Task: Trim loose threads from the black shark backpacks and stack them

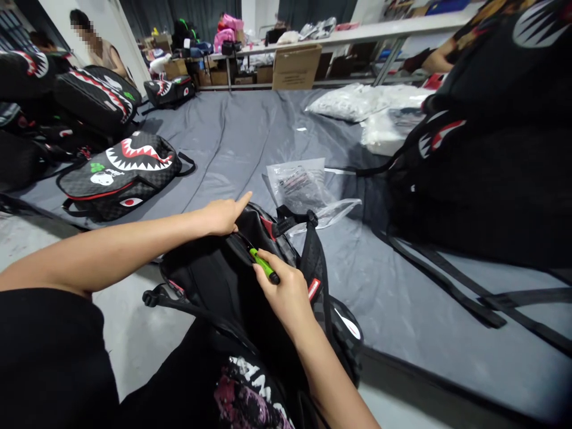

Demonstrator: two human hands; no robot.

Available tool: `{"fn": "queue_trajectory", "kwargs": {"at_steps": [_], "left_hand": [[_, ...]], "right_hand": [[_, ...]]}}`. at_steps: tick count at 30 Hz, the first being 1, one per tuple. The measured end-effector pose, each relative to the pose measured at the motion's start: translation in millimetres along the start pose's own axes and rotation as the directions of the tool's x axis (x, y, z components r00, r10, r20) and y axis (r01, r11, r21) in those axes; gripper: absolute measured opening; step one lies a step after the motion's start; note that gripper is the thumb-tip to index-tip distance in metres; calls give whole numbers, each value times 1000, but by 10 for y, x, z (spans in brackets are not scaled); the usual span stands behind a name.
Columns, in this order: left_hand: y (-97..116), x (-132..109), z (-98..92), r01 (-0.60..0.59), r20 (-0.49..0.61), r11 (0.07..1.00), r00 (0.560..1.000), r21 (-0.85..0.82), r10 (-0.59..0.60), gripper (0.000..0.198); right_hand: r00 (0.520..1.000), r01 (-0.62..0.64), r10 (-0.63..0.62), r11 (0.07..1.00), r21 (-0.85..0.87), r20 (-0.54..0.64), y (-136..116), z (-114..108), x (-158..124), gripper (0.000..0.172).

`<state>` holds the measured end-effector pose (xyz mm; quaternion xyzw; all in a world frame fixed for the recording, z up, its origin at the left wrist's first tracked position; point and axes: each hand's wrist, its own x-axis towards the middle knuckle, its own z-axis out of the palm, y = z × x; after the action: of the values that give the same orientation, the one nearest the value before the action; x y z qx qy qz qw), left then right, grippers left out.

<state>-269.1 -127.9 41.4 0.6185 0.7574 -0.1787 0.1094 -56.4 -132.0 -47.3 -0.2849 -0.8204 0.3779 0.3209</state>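
A black backpack [210, 268] leans against the table edge in front of me, its back and straps towards me. My left hand [221, 215] is closed at its upper edge, with the index finger stretched out; part of what it pinches is hidden. My right hand [286, 289] grips a bright green-handled tool [263, 265] with a black end. The tool's thin dark tip points at the bag's edge, close to my left fingers. Its exact kind is unclear. A black strap with a buckle [311, 219] arches up beside my right hand.
A clear plastic bag [299, 185] lies just beyond the backpack on the grey-covered table [241, 137]. Shark-mouth backpack [127, 173] rests at left, with several others behind. White plastic packages [361, 101] lie at back right. A large black backpack [491, 155] stands at right, straps trailing. People sit farther back.
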Motion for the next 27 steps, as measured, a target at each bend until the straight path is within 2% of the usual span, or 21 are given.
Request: {"fn": "queue_trajectory", "kwargs": {"at_steps": [5,9,15,21,27], "left_hand": [[-13,23,0,-73,-32,997,997,8,74,90],[-19,85,-20,-87,14,996,996,-12,87,90],[-29,264,-36,-123,94,992,988,-33,125,93],[-39,382,67,-125,56,992,990,-32,127,90],[-44,416,71,-150,41,987,987,-49,152,89]], "right_hand": [[1000,8,-9,997,-75,-17,-92,47,73,26],[997,71,-70,994,-78,10,-111,124,216,28],[996,84,-82,991,-109,22,-18,190,384,27],[988,152,-148,986,-69,52,26,176,474,26],[990,116,-103,984,-136,95,3,160,505,25]]}}
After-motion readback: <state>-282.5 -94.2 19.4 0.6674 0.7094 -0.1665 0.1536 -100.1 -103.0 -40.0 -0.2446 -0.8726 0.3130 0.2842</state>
